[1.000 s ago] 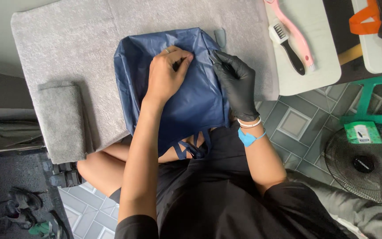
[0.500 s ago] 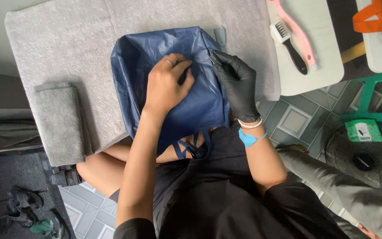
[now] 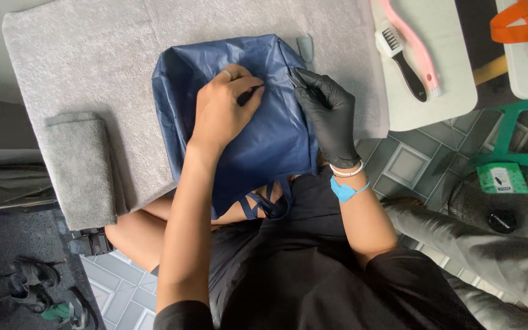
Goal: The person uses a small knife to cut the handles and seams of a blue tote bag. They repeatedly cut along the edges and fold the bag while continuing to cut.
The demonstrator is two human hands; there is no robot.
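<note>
- Navy fabric bag (image 3: 264, 140): lies flat on grey felt-covered table (image 3: 93, 67), near edge overhanging toward the person's lap; straps (image 3: 267, 205) hang below the table edge.
- Progress (judgement): work on the bag's upper panel looks mid-step; fabric is bunched under the fingers, not smoothed. What is done vs. left can't be read from this view.
- Left hand (image 3: 221, 113), bare: palm down on bag centre, fingers curled, grip pinching a fold of fabric. Forearm runs straight up from the lap.
- Right hand (image 3: 331, 116), black glove: on bag's right edge, grip closed on a thin dark tool (image 3: 294, 79), prob. tweezers; tip points at bag's top-right corner. Wrist bent inward.
- Folded grey cloth (image 3: 77, 165): left of bag.
- Brushes (image 3: 407, 52): right of bag, on white side surface.
</note>
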